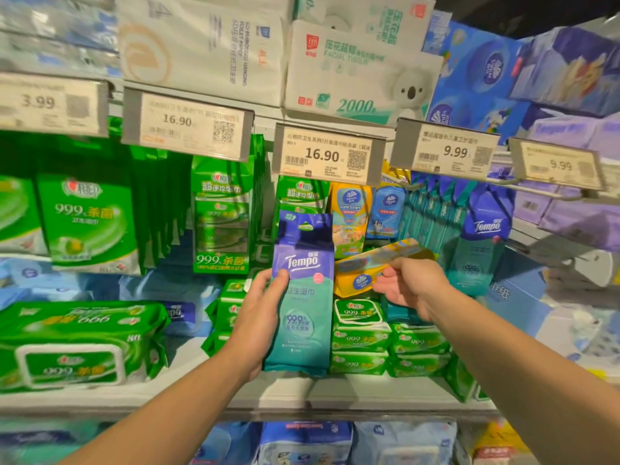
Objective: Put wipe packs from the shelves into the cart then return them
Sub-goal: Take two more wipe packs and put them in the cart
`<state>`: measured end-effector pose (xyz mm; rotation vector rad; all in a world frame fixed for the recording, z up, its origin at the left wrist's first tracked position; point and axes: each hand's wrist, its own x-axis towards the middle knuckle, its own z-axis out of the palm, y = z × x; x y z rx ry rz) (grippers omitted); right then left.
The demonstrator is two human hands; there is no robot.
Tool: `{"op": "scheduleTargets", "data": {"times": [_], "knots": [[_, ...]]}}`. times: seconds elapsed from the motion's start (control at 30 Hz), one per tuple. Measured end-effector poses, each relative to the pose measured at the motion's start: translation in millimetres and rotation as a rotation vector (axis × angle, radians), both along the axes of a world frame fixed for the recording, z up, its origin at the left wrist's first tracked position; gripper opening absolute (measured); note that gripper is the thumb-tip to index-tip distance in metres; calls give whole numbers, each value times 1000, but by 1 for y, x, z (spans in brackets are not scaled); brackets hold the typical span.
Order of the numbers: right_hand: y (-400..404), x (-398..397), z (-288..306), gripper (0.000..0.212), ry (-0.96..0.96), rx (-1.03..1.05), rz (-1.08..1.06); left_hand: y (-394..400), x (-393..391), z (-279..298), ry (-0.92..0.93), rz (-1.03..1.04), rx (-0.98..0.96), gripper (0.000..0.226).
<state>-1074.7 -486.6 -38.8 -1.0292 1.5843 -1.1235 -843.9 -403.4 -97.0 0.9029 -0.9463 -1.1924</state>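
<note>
Both hands hold wipe packs at the shelf.

The left hand [260, 308] grips the tall purple-teal Tempo pack [302, 293] upright by its left edge, thumb curled onto its face. Just right of it, the right hand [407, 283] pinches a yellow pack [362, 275], lying tilted. Both look soft, light and slick-filmed; gripping across the bulging middle seems safest.

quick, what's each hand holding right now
Left hand: holding the upright Tempo wipe pack.
Right hand: holding the yellow Vinda wipe pack, tilted.
</note>
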Motion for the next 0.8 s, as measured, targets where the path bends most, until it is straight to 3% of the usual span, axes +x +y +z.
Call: {"op": "scheduleTargets", "data": {"times": [0.27, 0.47, 0.6, 0.7, 0.8], "knots": [[37, -22, 11, 30, 149, -263, 53, -1, 0, -3, 37, 35, 10, 25], [56, -46, 17, 33, 124, -351, 199, 6, -6, 6, 65, 1, -29, 23], [63, -58, 23, 34, 58, -366, 259, 12, -11, 9, 58, -42, -28, 41], [70, -62, 26, 20, -26, -333, 349, 15, -15, 10, 75, -122, -7, 50], [77, -63, 23, 36, -71, -309, 441, 19, -22, 12, 125, -214, 9, 50]]}}
